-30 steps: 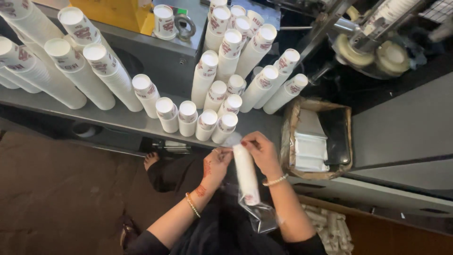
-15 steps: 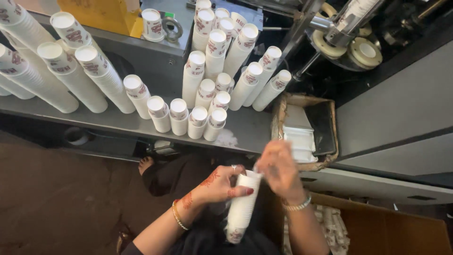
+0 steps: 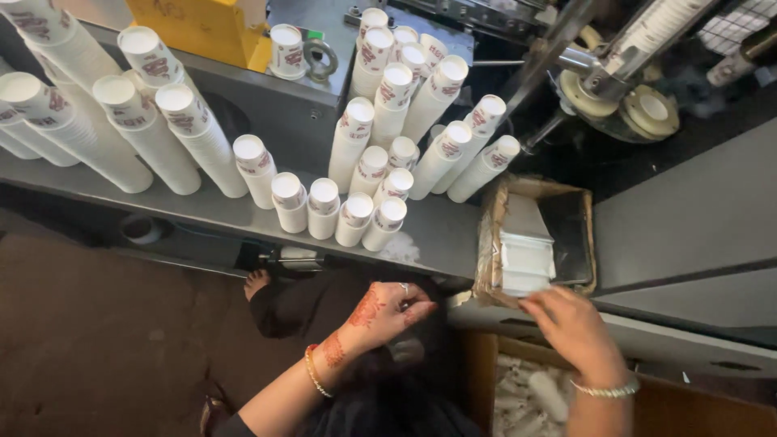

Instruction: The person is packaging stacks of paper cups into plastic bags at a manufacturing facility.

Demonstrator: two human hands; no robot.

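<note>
Here the right hand [image 3: 573,328] reaches forward with its fingers loosely spread, the fingertips [image 3: 530,306] touching the near edge of the cardboard box [image 3: 490,243] and gripping nothing. Inside that box, just beyond the fingertips, lies a stack of flat white paper blanks [image 3: 526,257] against a dark inner wall. To its left the left hand [image 3: 387,311], patterned with reddish dye and wearing a ring, curls half closed over dark cloth; whether it pinches anything I cannot tell. Below the right hand, an open bin [image 3: 530,396] holds a blurred heap of white pieces. Further out, beyond both hands, the grey metal shelf [image 3: 441,235] carries many stacks of white paper cups [image 3: 368,198], bottoms up, short stacks nearest and tall leaning ones farther left. A yellow container [image 3: 206,28] stands behind them.
</note>
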